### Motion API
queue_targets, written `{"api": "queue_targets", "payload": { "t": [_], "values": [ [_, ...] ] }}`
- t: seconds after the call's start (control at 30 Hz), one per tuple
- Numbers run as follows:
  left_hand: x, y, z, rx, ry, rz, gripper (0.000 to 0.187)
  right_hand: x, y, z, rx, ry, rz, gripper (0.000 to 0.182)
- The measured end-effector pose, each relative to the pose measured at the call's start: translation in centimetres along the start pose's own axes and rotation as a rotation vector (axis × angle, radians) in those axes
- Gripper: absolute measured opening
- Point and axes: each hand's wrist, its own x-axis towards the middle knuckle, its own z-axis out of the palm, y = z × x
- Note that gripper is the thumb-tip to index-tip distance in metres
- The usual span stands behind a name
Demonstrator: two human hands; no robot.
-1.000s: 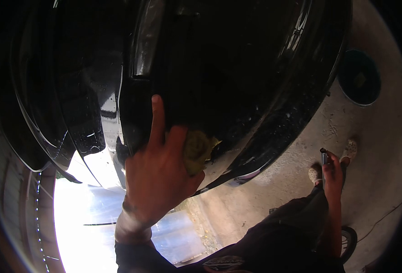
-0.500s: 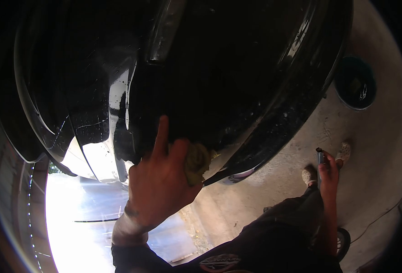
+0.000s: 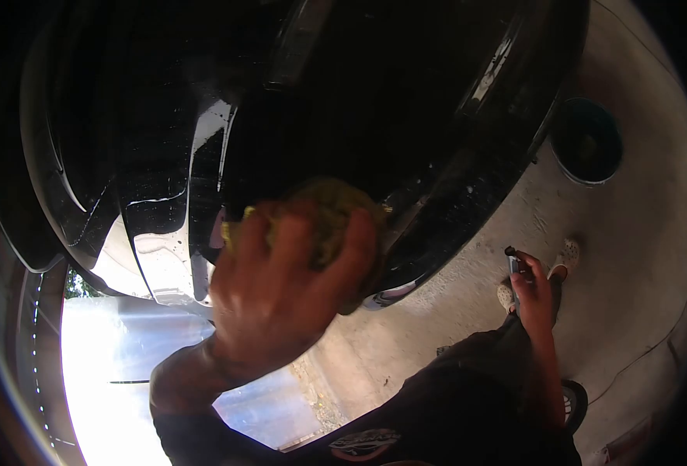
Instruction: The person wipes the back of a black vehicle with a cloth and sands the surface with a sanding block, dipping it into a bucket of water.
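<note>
My left hand (image 3: 281, 287) presses a yellow-green sponge or cloth (image 3: 328, 210) against the glossy black car body (image 3: 390, 101), fingers curled over it. Its exact shape is partly hidden by my fingers. Lower on the right, my right hand (image 3: 536, 291) is wrapped round a slim grey object (image 3: 514, 268) with a dark tip, held away from the car. Water drops and bright reflections show on the black paint.
A dark round bucket (image 3: 586, 141) stands on the concrete floor (image 3: 631, 233) beyond the car's edge. Light-coloured shoes (image 3: 568, 255) are near my right hand. A small wheel (image 3: 575, 405) and a thin cable lie at the lower right. Bright light enters at the lower left.
My left hand has moved slightly up with the sponge, and its raised index finger has come down over it. My right hand has shifted left in view with the grey object.
</note>
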Motion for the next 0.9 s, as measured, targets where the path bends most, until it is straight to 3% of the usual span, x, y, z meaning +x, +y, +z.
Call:
{"api": "queue_targets", "payload": {
  "t": [0.13,0.23,0.43,0.57,0.67,0.83,0.9],
  "values": [
    [-0.6,3.3,1.5,-0.064,-0.201,0.146,0.047,-0.7,1.1,0.5,0.045,0.003,-0.040,0.039],
    [-0.9,4.1,3.5,-0.051,-0.177,0.181,0.042,-1.0,0.7,0.6,0.045,0.020,-0.025,0.040],
    [4.4,-0.2,4.6,0.122,0.127,0.124,0.036,0.6,-0.7,1.9,0.028,-0.011,-0.072,0.042],
    [6.6,-2.3,7.1,0.245,0.175,0.081,0.023,2.4,-3.2,4.3,-0.145,-0.034,-0.211,0.043],
    [5.8,-2.9,7.9,0.181,0.119,0.112,0.008,3.9,-6.5,6.9,-0.199,0.028,-0.424,0.044],
    [1.1,-2.0,5.9,0.082,-0.030,0.057,0.014,6.6,-13.7,12.4,-0.377,0.246,-0.873,0.049],
    [-1.4,-1.2,4.5,0.016,-0.045,0.027,0.017,8.1,-16.1,14.7,-0.414,0.283,-0.964,0.052]
  ]
}}
